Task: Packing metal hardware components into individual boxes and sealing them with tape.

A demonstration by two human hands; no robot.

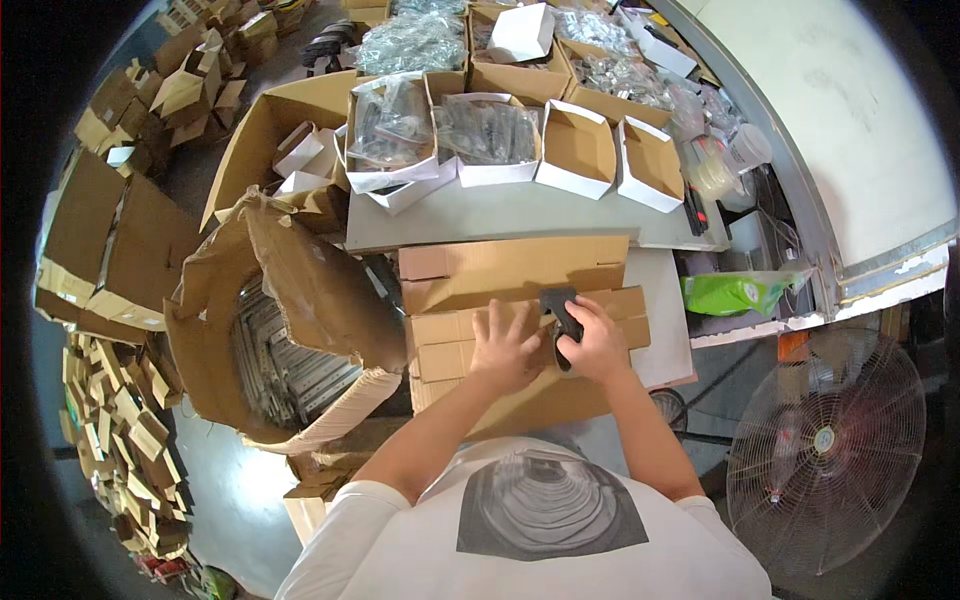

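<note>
A brown cardboard box (445,335) lies in front of me with its flaps spread out. My left hand (506,347) presses on its middle, fingers spread and holding nothing. Just to the right, my right hand (597,345) is closed around a black tape dispenser (562,310), which rests at the box's middle flaps. The fingers hide part of the dispenser, and I cannot make out any tape coming from it.
At left stands a large open carton (215,370) with stacked metal strips (300,360). White trays (577,150), some with bagged parts, line the table's (450,220) back. A green pack (735,292) lies at right, above a large fan (825,450).
</note>
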